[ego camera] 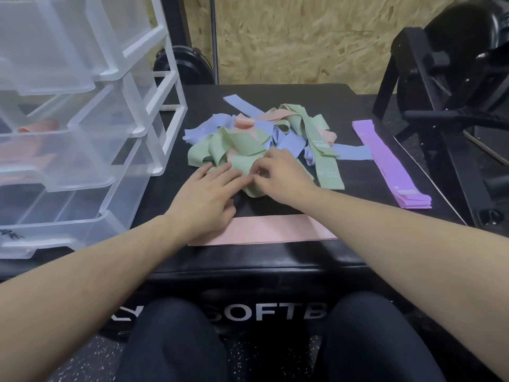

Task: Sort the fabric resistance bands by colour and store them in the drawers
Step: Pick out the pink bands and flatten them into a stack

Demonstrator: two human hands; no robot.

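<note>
Touching both hands (239, 186), a green band (245, 164) lies beneath.

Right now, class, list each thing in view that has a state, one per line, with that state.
Left hand: flat, fingers resting on the green band.
Right hand: pinching the green band.
Pile of bands: tangled, unsorted.
Purple bands: stacked flat, apart from the pile.
Pink band: laid flat.
Drawers: pulled open; pink fabric in the middle one.
</note>
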